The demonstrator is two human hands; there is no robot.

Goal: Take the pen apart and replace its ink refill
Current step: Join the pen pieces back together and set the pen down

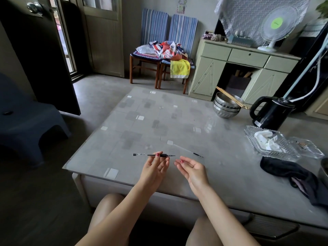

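My left hand (155,166) pinches a thin black pen (152,155) between thumb and fingertips, holding it level just above the near part of the table; the pen's tip points right and its clear end sticks out to the left. My right hand (190,167) hovers palm-up just right of the tip, fingers apart, holding nothing. A spare ink refill (188,151), a clear tube with a dark tip, lies on the glass-topped table (159,121) just beyond my right hand.
At the table's right sit stacked steel bowls (226,108) with chopsticks, a black kettle (271,112), a glass dish (269,144) with tissue, a glass ashtray (306,147) and a dark cloth (291,172). A dark stool (30,119) stands to the left.
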